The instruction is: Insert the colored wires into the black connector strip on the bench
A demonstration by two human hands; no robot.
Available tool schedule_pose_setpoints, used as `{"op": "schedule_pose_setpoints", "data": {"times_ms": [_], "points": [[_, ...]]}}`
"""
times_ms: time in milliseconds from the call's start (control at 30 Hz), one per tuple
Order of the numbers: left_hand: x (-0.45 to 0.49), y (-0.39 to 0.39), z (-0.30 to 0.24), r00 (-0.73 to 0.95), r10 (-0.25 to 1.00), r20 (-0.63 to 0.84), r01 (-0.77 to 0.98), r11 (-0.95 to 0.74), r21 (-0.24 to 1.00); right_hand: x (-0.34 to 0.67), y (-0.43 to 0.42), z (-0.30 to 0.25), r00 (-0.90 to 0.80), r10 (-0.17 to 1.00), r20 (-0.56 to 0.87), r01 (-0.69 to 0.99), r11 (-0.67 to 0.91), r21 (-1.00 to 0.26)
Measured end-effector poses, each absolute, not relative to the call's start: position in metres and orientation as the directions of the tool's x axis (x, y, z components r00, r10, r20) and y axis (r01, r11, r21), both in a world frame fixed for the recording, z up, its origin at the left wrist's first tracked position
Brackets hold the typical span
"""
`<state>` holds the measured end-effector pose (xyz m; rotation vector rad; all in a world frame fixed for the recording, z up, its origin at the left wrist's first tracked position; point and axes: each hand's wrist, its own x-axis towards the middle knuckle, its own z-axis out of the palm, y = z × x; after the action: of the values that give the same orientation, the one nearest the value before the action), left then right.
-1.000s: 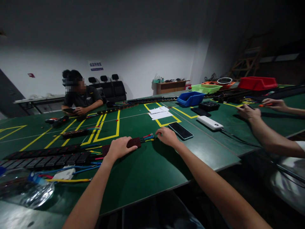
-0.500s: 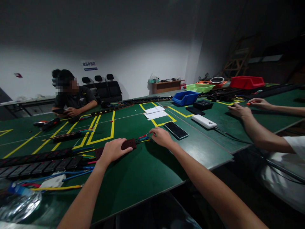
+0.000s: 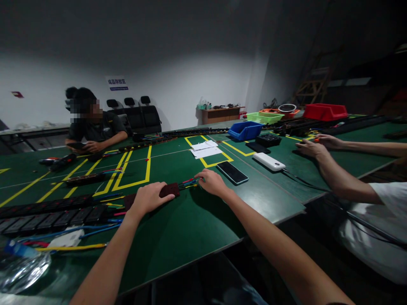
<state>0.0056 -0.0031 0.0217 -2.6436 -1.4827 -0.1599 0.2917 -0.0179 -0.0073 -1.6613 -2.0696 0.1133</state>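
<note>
From my end I saw the left hand (image 3: 148, 198) laid over a dark red block (image 3: 172, 190) on the green desk (image 3: 178, 241), thumb apart from the fingers; I couldn't tell how firmly it gripped. The right hand (image 3: 211, 180) had its fingers curled at the coloured wires (image 3: 187, 184) leaving the block's right end, but whether they pinched one I couldn't make out. A phone (image 3: 232, 173) lay just beyond, its screen dark. Farther out were a white device (image 3: 269, 162) bearing a dark round mark, and paper sheets (image 3: 206, 149), nothing legible. On the wall, a sign (image 3: 116, 83) read 成品存放区; its lower line was too small.
</note>
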Motion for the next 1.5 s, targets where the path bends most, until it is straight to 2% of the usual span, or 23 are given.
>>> {"op": "schedule_pose_setpoints", "data": {"times_ms": [333,467,667,967,1200,1500], "points": [[0.0044,-0.0018,0.0198,0.528,0.836,0.151,0.848,-0.527,-0.052,0.2946,-0.0131,-0.0098,-0.186,0.926,0.330,0.847,0.321,-0.423],[0.0051,-0.0025,0.0208,0.529,0.837,0.142,0.848,-0.527,-0.055,0.2957,-0.0105,-0.0104,-0.150,0.934,0.326,0.836,0.296,-0.462],[0.0045,-0.0017,0.0196,0.530,0.835,0.149,0.847,-0.527,-0.061,0.2995,-0.0111,-0.0104,-0.064,0.947,0.316,0.894,0.195,-0.403],[0.0043,-0.0024,0.0190,0.527,0.837,0.148,0.850,-0.524,-0.060,0.2960,-0.0172,-0.0040,-0.112,0.971,0.213,0.939,0.173,-0.298],[0.0044,-0.0018,0.0185,0.529,0.835,0.152,0.848,-0.525,-0.072,0.2966,-0.0157,-0.0040,-0.106,0.976,0.192,0.936,0.163,-0.311],[0.0054,-0.0030,0.0210,0.522,0.843,0.129,0.853,-0.518,-0.070,0.2980,-0.0157,-0.0053,-0.042,0.957,0.286,0.919,0.149,-0.366]]}}
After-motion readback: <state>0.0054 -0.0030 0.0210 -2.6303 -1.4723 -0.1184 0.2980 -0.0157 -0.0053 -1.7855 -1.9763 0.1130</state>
